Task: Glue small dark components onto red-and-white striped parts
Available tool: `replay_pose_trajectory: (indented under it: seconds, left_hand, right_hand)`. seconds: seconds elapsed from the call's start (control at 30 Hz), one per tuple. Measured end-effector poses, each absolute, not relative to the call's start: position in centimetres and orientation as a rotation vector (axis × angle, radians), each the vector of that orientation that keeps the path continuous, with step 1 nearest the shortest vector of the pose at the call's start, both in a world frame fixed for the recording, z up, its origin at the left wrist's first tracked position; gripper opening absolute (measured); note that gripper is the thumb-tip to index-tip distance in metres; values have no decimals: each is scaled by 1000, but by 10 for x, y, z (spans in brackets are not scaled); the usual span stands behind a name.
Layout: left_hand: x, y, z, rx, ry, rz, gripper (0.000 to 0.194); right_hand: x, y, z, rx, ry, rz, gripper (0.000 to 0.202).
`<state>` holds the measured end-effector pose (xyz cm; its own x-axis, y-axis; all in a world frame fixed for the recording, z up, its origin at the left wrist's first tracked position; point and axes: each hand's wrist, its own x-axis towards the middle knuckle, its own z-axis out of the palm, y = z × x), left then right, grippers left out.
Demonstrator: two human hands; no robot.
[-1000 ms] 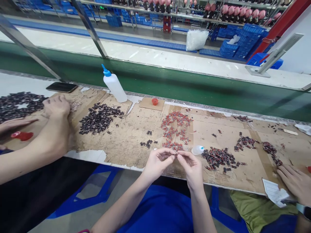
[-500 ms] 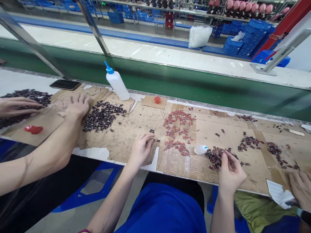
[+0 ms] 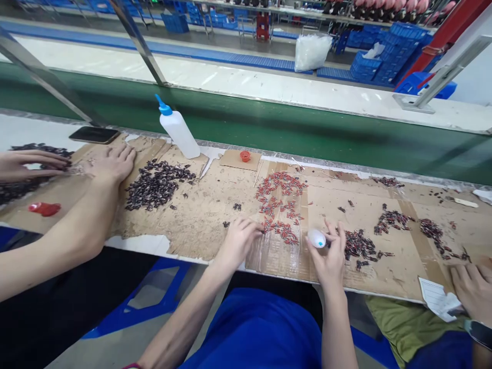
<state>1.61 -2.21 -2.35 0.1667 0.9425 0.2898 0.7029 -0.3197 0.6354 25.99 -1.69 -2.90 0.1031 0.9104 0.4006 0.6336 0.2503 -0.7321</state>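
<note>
Lying beneath the left hand (image 3: pixel 240 243) and right hand (image 3: pixel 331 259) is worn cardboard (image 3: pixel 205 225). The left fingertips bunch together at the left edge of scattered red-and-black pieces (image 3: pixel 282 180); I cannot tell whether they pinch one. Just right of the right fingers sits a darker heap (image 3: pixel 358 245); that thumb and fingers curve apart around a small white bottle (image 3: pixel 317 238), their grip unclear.

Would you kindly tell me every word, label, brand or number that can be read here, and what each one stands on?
None can be read.
Paper slip at the right: faint lines, too small to make out.
Large squeeze bottle: no legible lettering.
Small bottle in the right hand: no legible lettering.
</note>
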Motion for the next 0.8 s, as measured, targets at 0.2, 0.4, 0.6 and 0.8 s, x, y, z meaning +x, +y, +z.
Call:
replay_pose_trajectory:
  seconds: [0.2, 0.4, 0.6, 0.8]
  left_hand:
    - [66, -45, -31, 2105, 1621, 965, 14]
    - [68, -47, -39, 2055, 1654, 991, 18]
    - [68, -47, -43, 1977, 1658, 1012, 20]
    - [69, -44, -45, 1881, 1705, 1035, 18]
  right_hand:
    - [257, -31, -28, -1336, -1296, 901, 35]
    - [251, -34, -37, -1303, -978, 958, 36]
    - [236, -28, -33, -1417, -943, 902, 39]
    - [230, -30, -34, -1554, -960, 774, 41]
